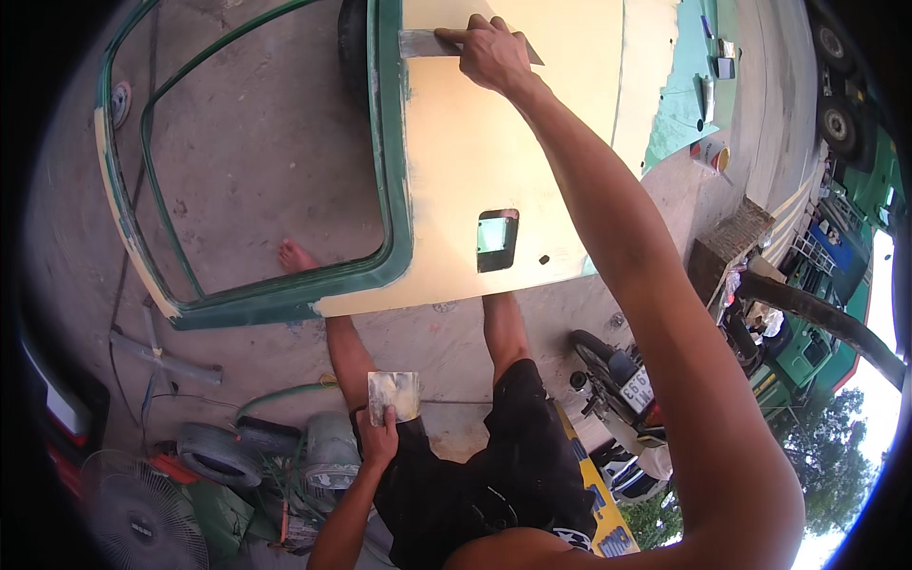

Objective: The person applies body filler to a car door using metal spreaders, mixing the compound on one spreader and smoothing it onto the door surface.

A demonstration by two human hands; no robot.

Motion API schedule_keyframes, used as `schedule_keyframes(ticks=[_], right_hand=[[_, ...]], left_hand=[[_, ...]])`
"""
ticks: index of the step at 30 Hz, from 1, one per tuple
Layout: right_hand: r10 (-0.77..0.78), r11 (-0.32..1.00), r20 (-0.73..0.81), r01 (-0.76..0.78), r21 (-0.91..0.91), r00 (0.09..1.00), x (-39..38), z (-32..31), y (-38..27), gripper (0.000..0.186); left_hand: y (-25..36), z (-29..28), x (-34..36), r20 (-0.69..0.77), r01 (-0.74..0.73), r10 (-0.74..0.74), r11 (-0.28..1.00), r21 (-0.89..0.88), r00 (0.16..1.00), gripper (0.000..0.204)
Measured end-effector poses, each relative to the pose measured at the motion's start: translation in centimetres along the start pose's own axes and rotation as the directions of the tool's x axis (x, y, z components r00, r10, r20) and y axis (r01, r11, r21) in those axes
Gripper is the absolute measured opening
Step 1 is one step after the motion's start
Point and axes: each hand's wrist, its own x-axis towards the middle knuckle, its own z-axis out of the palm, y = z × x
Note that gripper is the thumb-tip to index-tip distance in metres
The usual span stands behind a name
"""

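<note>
My right hand (492, 52) is stretched far out ahead of me, its grip pinched on a wide metal spreader blade (426, 43) that lies flat against the pale yellow, filler-coated skin of a vehicle door (475, 152). The blade sits near the upper part of the panel, just beside the green window frame (389, 171), with my fingers pressed on its top edge and its tip showing past my knuckles on the other side.

My left hand (380, 439) hangs low by my hip, its grip closed around the lower edge of a small square mixing board (394, 395) smeared with pale filler, held upright and well apart from the door.

The door lies across the view with its open window frame to my left and a dark rectangular handle opening (497, 240) cut through the coated panel. Below its lower edge I see my bare legs and one bare foot (296, 256) through the window opening, on the concrete floor (256, 142). I wear black shorts (494, 475).

Down at my left stand a fan (142, 518), a tyre (220, 454) and a green hose (275, 394). To my right a parked motorbike (617, 380) stands near green trucks (855, 190).
</note>
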Motion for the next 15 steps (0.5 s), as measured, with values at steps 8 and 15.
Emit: schedule_keyframes(ticks=[8,15], right_hand=[[-0.061,0.998,0.126,0.063,-0.012,0.99,-15.6,3.8,-3.5,0.059],[-0.197,0.977,0.245,0.211,-0.034,0.949,-27.8,6.3,-3.0,0.058]], left_hand=[[0.3,-1.0,0.6,0.029,0.048,-0.05,0.997,0.061,0.998,0.032],[1.3,-0.8,1.3,0.009,0.061,-0.062,0.996,0.064,0.998,0.038]])
